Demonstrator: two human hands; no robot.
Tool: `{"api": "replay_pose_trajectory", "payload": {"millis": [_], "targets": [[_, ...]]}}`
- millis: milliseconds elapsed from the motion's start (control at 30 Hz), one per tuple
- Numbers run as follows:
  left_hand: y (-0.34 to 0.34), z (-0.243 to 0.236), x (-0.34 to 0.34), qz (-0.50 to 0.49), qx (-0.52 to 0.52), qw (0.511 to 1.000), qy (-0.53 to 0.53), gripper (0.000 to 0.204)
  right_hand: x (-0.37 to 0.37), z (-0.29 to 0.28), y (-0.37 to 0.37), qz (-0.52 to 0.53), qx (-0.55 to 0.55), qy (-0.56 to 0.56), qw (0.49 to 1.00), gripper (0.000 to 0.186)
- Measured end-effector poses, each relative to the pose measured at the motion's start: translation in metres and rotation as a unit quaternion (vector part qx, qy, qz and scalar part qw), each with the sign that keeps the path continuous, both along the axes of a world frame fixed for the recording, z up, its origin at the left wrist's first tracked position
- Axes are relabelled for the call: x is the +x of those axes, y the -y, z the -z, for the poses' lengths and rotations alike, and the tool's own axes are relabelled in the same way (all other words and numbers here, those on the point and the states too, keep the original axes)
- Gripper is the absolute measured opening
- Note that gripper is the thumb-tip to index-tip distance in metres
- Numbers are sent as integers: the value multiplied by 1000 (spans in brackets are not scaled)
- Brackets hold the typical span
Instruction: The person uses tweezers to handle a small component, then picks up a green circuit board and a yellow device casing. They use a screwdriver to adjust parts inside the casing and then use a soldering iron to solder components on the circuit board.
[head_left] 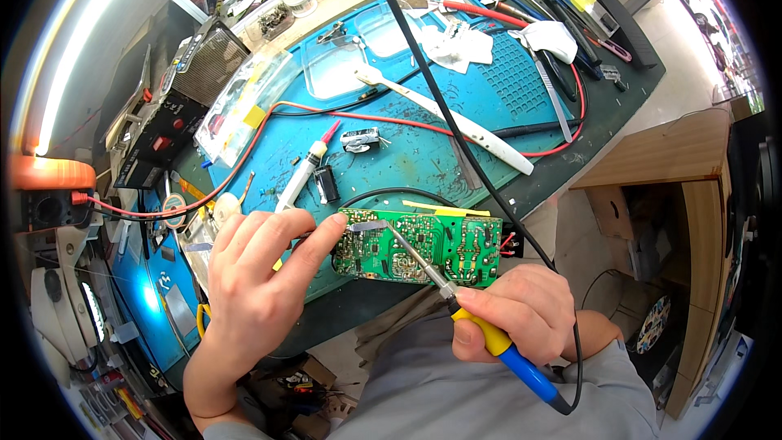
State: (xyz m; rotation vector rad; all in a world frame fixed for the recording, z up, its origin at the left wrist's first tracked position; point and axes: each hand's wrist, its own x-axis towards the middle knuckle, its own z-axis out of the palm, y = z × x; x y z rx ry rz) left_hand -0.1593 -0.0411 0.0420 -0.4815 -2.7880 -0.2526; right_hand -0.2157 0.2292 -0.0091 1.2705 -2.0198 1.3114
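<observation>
My right hand (521,314) grips a soldering iron (489,334) with a yellow and blue handle. The iron's tip meets the upper middle of a green circuit board (423,244), beside the end of a thin grey metal strip (366,227). At the board's left end my left hand (265,277) is closed, thumb and forefinger pinched on that strip; the fingers hide part of it, and its exact kind cannot be told. The board lies solder side up at the mat's near edge. Beyond it are a black capacitor (326,184), another capacitor (360,140) and a syringe (305,171).
A white-handled brush (456,118) lies across the blue mat (391,155). The iron's black cable (481,171) crosses the view. Red and black leads run from an orange meter (53,183). Boxy equipment (159,134) stands left; tools and a white tissue (456,45) lie at the back.
</observation>
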Motion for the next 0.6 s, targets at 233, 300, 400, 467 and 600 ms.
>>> {"api": "replay_pose_trajectory", "payload": {"millis": [233,300,400,467,600], "targets": [[-6,-9,2,3,-62,998,-10,43,-2,-2,-7,-30,-3,9,1000,28],[-7,-11,2,5,-69,998,-13,43,-2,-1,-8,-27,-16,8,999,32],[-7,-11,0,4,-60,998,-10,43,-2,-2,-10,-26,-18,10,999,38],[-5,-11,1,-3,-48,999,-3,42,-2,-3,-15,-27,-11,11,1000,42],[0,-5,3,-19,0,999,-29,42,-3,-5,-20,3,0,5,1000,47]]}}
